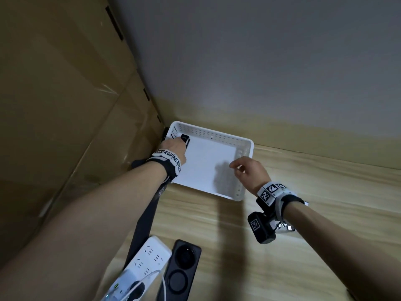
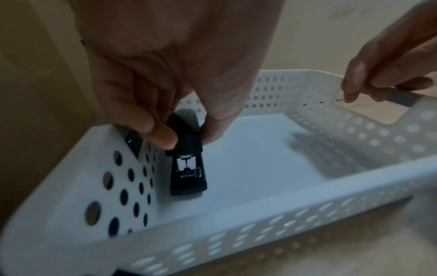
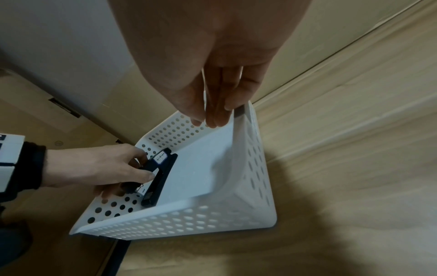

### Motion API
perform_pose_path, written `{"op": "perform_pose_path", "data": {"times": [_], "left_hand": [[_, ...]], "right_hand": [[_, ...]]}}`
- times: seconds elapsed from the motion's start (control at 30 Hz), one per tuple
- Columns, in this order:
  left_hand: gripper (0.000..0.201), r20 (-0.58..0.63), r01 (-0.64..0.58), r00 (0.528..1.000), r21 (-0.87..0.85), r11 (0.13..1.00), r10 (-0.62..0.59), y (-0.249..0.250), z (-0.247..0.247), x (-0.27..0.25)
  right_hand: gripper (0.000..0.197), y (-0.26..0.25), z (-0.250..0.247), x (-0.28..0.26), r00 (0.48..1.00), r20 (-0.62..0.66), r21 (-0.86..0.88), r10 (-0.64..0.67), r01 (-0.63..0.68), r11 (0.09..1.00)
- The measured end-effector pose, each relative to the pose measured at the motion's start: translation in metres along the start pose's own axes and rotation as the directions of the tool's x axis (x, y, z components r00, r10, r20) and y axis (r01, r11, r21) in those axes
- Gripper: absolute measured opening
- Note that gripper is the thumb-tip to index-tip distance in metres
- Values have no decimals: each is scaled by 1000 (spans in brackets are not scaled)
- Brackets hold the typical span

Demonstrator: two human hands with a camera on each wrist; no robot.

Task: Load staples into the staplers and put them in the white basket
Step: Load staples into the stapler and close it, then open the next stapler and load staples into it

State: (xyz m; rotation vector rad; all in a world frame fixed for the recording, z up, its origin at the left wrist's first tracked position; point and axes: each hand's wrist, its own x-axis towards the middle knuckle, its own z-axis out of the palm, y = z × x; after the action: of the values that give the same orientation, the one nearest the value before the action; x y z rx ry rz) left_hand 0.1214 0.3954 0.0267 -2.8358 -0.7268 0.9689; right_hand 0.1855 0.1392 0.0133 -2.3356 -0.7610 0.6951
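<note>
The white perforated basket (image 1: 217, 135) (image 2: 260, 224) (image 3: 189, 220) sits on the wooden table in the corner by the wall. Inside it, against the left wall, is a black stapler (image 1: 185, 139) (image 2: 189, 168) (image 3: 160, 177) with its base on the basket floor. My left hand (image 1: 183, 142) (image 2: 189, 136) (image 3: 141, 168) pinches the stapler's top arm between thumb and fingers. My right hand (image 1: 235, 167) (image 2: 361, 93) (image 3: 208, 117) pinches the rim at the basket's right handle cut-out. The rest of the basket floor is bare.
Stacked cardboard boxes (image 1: 65, 105) wall off the left side, close to the basket. Near the front lie a white power strip (image 1: 149, 257) and a black device with two round rings (image 1: 182, 268). Small shiny metal pieces (image 1: 284, 227) lie under my right wrist. Wooden table (image 1: 314, 246) extends right.
</note>
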Motion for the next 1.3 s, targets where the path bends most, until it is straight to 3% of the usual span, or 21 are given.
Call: {"op": "perform_pose_path", "data": {"times": [0.1,0.27,0.5,0.6,0.8,0.97,1.03,1.13,1.3], "left_hand": [[41,14,32,999,-14,999,-32,2,-4,-3],[63,-80,24,997,110,994,-15,5,-10,-10],[66,-217,-167,960,63,984,177,59,-39,-61],[48,-271,-295,918,23,955,290,100,-43,-92],[30,-285,-539,799,53,840,530,201,-31,-151],[30,-260,-634,738,50,772,623,276,-4,-191],[32,-250,-654,724,46,755,643,302,8,-204],[27,-232,-669,715,46,742,659,337,28,-221],[35,-137,-665,738,25,747,661,384,53,-243]], "right_hand": [[23,0,-2,-2,1000,-19,49,0,1,999],[25,4,-12,-14,998,-62,110,19,-12,994],[22,33,-53,-75,989,-102,28,107,-104,994],[22,61,-69,-122,973,-133,24,187,-186,982],[24,133,-100,-248,872,-279,69,402,-399,914],[23,187,-122,-334,772,-334,85,541,-547,833],[23,207,-126,-351,756,-327,61,567,-582,811],[30,232,-125,-362,781,-283,-16,557,-585,811],[51,257,-129,-368,904,-98,-152,416,-426,892]]}}
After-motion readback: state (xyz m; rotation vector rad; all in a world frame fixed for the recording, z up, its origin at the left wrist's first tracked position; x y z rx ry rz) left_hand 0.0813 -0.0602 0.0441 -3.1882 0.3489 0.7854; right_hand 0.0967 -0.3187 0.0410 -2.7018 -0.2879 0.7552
